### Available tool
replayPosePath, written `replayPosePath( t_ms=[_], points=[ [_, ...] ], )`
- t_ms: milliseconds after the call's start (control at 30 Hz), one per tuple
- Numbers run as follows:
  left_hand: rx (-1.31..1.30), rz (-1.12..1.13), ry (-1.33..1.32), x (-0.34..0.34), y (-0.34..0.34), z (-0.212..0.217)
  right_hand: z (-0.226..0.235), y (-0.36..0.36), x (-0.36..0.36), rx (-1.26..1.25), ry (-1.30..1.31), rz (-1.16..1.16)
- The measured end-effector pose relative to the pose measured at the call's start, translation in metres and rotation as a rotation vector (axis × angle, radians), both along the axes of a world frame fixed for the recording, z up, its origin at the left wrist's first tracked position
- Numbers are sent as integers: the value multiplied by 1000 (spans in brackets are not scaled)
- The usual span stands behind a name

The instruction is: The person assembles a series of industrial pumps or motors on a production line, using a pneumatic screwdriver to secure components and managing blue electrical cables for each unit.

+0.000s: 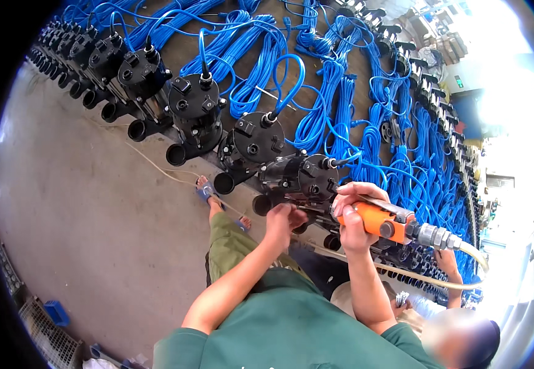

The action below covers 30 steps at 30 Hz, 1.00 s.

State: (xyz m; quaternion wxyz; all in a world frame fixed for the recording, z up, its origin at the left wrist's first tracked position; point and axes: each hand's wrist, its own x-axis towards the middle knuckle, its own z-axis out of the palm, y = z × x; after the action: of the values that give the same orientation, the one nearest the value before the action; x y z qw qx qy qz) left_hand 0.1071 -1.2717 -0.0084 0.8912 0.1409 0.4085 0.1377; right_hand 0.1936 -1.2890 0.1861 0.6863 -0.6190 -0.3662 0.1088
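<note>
My right hand (356, 221) is closed around an orange air-powered driver (374, 221), held level with a clear hose (476, 258) coupled to its back end. The driver's front end points toward a black submersible pump (313, 178); my fingers hide its tip, and I cannot tell whether it touches. Just left of the tool, my left hand (282, 224) is closed with its fingers curled together beside that pump's outlet. Whatever those fingers may hold is hidden. A blue cable rises from the pump's lid.
More black pumps (194, 101) stand in a long row, outlets toward me. Coiled blue cables (319, 114) lie behind them. A co-worker (457, 338) sits close on my right, one hand (445, 261) raised. A wire basket (48, 332) and blue bin (56, 312) are at lower left.
</note>
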Motion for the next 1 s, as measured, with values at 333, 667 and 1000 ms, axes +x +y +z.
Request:
replayPosePath(
  t_ms=[333,667,1000],
  points=[
    [1647,-5,353,0,54,27,-6,-3,9,57,72,54],
    [1500,-127,148,8,71,-9,5,62,-5,31,-116,207],
    [1551,-205,101,6,83,-19,25,81,20,133,-17,126]
  ],
)
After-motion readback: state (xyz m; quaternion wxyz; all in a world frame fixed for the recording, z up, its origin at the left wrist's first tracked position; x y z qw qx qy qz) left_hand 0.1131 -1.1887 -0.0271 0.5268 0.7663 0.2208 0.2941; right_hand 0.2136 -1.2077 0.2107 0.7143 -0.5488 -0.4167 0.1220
